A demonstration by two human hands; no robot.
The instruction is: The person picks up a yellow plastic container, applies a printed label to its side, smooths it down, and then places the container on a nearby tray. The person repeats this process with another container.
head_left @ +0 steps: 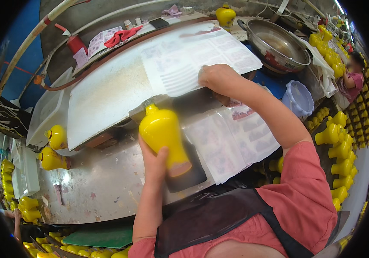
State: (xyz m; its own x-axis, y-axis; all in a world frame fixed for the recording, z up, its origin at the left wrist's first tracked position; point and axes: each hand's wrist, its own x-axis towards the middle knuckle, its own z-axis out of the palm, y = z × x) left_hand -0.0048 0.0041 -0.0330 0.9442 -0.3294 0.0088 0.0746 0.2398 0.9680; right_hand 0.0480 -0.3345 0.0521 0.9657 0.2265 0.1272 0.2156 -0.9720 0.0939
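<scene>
My left hand (153, 161) is wrapped round a glossy yellow vase (162, 131). The vase has a narrow neck, broad shoulders and a reddish-brown foot, and it leans with its neck away from me over the metal table. Farther right, my right hand (219, 78) is closed at the near edge of a printed transfer sheet (180, 71) on the white board (102, 94). Its fingertips are partly hidden, so whether they pinch the sheet cannot be made out. Below that arm, more printed sheets (236, 137) lie close to the vase.
Two yellow vases (56, 157) sit at the table's left, beside a clear plastic tub (49, 112). A large metal basin (279, 45) and a pale bucket (297, 99) stand to the right. Red gloves (122, 36) lie on the back ledge. Another person (353, 81) is at far right among many vases.
</scene>
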